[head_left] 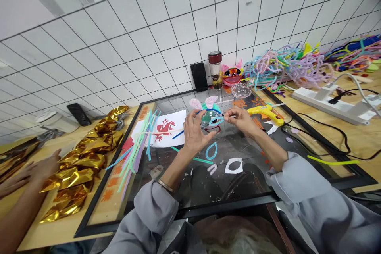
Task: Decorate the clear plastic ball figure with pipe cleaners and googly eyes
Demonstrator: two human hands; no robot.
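My left hand point(195, 133) curls around a small round craft figure point(210, 116) with pink fuzzy ears and a teal body, holding it above the glass work surface point(238, 154). My right hand point(239, 121) pinches a thin dark piece right against the figure's side. A light-blue pipe-cleaner loop point(211, 150) lies on the glass just below my hands. A white paper cut-out point(233, 165) rests nearby.
A yellow glue gun point(266, 112) lies right of my hands, with a white power strip point(330, 103) and black cables beyond. Pipe cleaners are heaped at the back right point(294, 65) and bundled at left point(137, 149). Gold foil point(83, 162) lies left, by another person's hand point(35, 170).
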